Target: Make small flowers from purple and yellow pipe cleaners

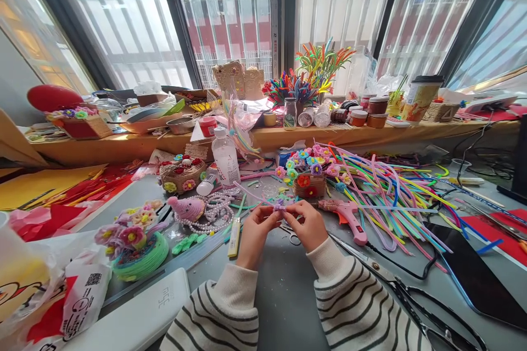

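Between my fingertips, over the near middle of the grey table, is a small purple pipe-cleaner flower [279, 206]. My left hand [256, 228] pinches it from the left, and my right hand [309, 225] from the right. A pale lilac pipe-cleaner strand [249, 191] runs up and left from the fingers. Partly hidden under my right hand lie small scissors [293, 238]. A yellow utility knife [234, 237] rests left of my left hand. The pink hot glue gun [348, 221] lies just right of my right hand.
Loose pipe cleaners [387, 203] pile up at right, beside a black phone [477, 271] and large scissors [385, 274]. A flower basket [309, 184] and plastic bottle [225, 159] stand behind. At left are a green flower pot [142, 259] and white power bank [144, 312].
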Motion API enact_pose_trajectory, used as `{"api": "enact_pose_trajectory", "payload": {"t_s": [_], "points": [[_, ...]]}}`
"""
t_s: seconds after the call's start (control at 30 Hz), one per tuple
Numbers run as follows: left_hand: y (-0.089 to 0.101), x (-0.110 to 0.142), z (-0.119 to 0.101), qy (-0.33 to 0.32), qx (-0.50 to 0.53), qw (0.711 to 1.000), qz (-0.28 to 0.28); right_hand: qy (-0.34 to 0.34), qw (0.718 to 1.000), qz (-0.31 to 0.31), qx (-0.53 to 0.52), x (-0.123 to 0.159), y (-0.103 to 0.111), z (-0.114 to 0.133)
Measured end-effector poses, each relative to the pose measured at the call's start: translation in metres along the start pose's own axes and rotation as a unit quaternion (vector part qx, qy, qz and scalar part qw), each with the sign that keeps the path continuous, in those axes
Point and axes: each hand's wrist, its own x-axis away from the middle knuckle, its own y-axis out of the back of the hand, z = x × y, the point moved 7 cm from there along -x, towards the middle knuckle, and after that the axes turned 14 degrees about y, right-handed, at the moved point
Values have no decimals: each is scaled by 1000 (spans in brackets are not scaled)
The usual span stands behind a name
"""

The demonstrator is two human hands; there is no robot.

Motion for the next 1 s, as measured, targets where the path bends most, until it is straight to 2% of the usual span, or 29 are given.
{"api": "enact_pose_trajectory", "payload": {"t_s": [0.6, 1.0], "points": [[-4, -1, -2, -24, -69, 997, 12, -36, 999, 7, -12, 1, 0, -9], [0, -1, -2, -57, -113, 992, -23, -19, 999, 29, 10, 1, -1, -12]]}}
